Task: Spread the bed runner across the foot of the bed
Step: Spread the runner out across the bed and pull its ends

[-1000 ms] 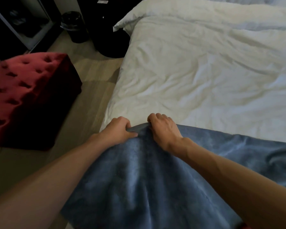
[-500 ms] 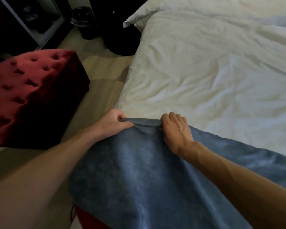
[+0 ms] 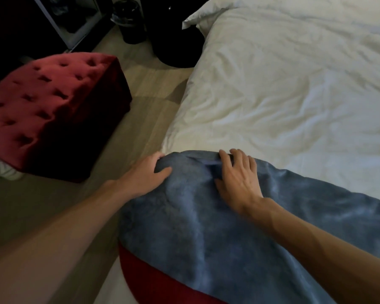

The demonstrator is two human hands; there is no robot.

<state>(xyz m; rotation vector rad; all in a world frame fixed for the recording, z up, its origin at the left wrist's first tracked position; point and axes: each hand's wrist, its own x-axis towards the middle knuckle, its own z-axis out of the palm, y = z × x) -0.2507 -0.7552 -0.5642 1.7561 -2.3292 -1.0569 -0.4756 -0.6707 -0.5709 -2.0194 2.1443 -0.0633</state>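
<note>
There was the left hand (image 3: 148, 172) with its fingers curled round the corner of the blue bed runner (image 3: 206, 227), thumb on top, likely to tug that end out to the side of the bed (image 3: 283, 95). The right hand (image 3: 239, 178) lay nearly flat just beside it, fingers spread and pressing the far hem down, probably to keep it straight. The runner sat across the near end of the white duvet, bunched at this corner, close to the red ottoman (image 3: 53, 113).

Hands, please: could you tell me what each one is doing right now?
Left hand: grips the runner at its corner.
Right hand: open, flat on the runner.
</note>
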